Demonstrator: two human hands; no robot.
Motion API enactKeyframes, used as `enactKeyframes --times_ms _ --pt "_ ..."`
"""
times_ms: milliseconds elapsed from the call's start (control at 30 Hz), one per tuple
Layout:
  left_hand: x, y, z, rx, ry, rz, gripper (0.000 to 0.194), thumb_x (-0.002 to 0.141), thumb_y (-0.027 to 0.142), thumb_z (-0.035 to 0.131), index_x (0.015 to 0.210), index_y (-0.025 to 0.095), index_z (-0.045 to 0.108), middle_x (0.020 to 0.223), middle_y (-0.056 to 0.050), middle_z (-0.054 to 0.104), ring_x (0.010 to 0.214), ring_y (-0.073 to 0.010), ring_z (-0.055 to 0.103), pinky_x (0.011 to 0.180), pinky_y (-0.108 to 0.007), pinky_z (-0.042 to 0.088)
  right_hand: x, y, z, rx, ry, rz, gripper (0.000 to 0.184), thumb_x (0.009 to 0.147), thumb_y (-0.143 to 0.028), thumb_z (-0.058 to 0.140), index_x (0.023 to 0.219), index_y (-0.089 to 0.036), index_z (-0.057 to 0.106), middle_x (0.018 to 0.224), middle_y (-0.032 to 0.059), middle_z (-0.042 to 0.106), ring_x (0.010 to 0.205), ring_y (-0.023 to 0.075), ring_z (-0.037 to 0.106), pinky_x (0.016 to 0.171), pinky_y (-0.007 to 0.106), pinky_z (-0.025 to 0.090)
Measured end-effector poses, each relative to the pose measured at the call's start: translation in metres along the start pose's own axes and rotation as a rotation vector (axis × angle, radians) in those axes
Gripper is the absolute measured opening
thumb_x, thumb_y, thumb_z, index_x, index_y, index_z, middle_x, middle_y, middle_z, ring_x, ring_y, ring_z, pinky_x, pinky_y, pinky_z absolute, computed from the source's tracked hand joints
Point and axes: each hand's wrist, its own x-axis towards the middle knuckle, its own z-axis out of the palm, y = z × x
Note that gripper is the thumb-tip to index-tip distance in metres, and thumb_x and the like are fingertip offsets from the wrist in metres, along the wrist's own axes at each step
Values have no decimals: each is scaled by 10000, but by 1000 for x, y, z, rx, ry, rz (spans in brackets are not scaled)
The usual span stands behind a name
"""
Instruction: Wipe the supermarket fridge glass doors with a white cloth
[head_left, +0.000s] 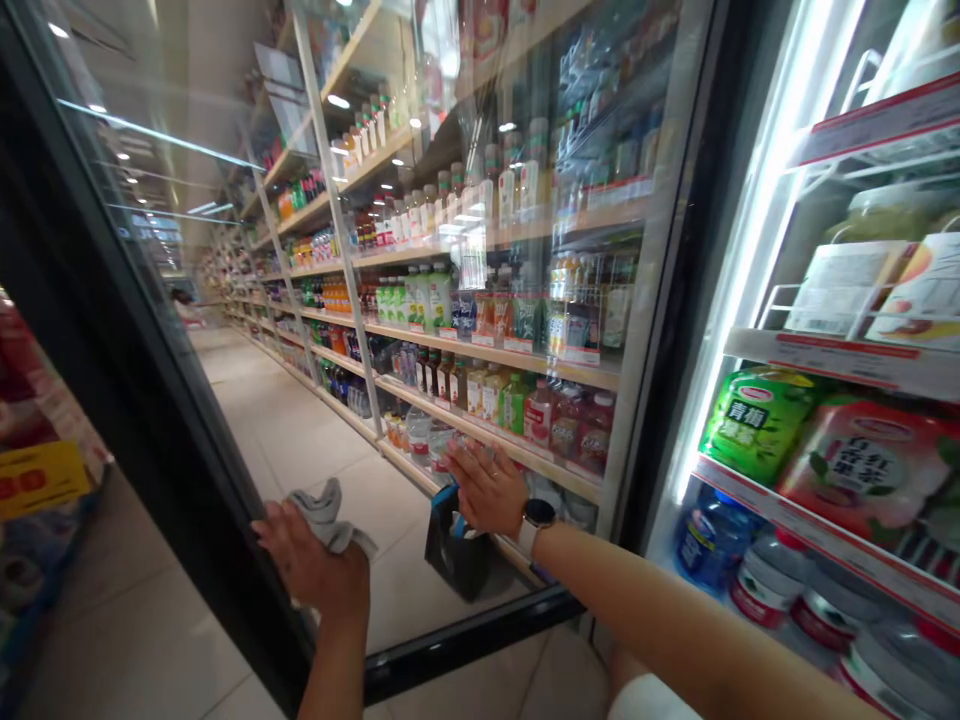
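A glass door (420,610) with a black frame stands open in front of me. My left hand (319,565) is at the door's left edge, over the frame and glass, closed on a crumpled grey cloth (328,518). Part of the cloth is hidden behind the hand. My right hand (486,488) lies flat with fingers stretched out against the glass, lower right of the pane's middle, holding nothing. A dark watch (538,513) with a light strap is on its wrist. Through the glass, a black container (459,560) with something blue inside shows on the floor.
To the right is a lit cooler whose shelves hold a green drink pack (757,420), a red drink pack (862,465) and large water bottles (780,575). Shelves of bottled drinks (487,390) appear through or in the glass. A yellow price sign (43,478) is at left.
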Motion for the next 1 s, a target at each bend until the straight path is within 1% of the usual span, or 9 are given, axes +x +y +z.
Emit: enactKeyframes --times_ms 100,233,333,400,567,667,833,900,1000 --pt "-4 31 11 -25 28 89 697 857 189 491 1492 166 203 1527 -160 285 1426 -308 191 1155 -558 239 0 0 0 -18 -8 -4 569 859 -280 445 1424 -208 428 1441 42 471 1396 225 317 1191 433 43" --pt "-13 68 23 -88 2 212 604 914 247 463 1476 168 257 1506 -164 316 1416 -283 225 1147 -512 278 0 -1 0 0 1 3 574 857 -261 455 1428 -209 420 1449 42 460 1397 224 313 1188 435 80" --pt "-23 84 31 -120 -42 303 565 923 196 437 1467 187 287 1481 -146 365 1399 -251 272 1144 -453 302 0 -1 1 21 -34 -8 559 870 -282 455 1423 -206 427 1465 53 438 1399 232 310 1175 437 143" --pt "-26 87 33 -145 -70 332 567 918 164 427 1467 186 285 1470 -143 383 1388 -240 299 1139 -427 317 -1 0 3 25 -64 -11 545 874 -280 453 1414 -213 441 1470 59 431 1396 232 318 1162 435 182" --pt "-16 65 26 -169 -139 414 549 892 111 414 1431 209 370 1455 -123 417 1388 -237 301 1137 -432 318 0 1 4 9 -13 -1 564 867 -269 446 1426 -195 421 1452 57 456 1401 224 307 1176 433 126" --pt "-6 37 14 -92 -116 312 536 870 131 450 1400 206 425 1451 -134 422 1399 -266 271 1146 -497 282 -1 2 3 16 -29 -2 588 857 -276 466 1436 -193 406 1445 67 466 1397 232 313 1176 425 124" --pt "7 -7 -9 38 -13 199 666 826 162 504 1461 182 304 1509 -149 319 1410 -317 232 1135 -564 279 -3 1 0 15 -35 10 606 860 -277 457 1455 -205 371 1444 56 469 1399 228 305 1179 422 117" --pt "11 -13 -15 46 2 144 704 806 142 494 1473 171 268 1530 -138 283 1410 -330 228 1120 -579 304 -3 0 -2 15 -4 9 601 861 -270 442 1454 -199 372 1434 50 482 1402 222 298 1184 426 97" --pt "12 -5 -16 26 56 41 717 790 109 458 1476 140 251 1528 -146 287 1396 -337 267 1105 -592 321 -2 -1 -5 20 -3 5 604 857 -274 447 1454 -206 375 1425 45 493 1392 222 317 1185 424 103"
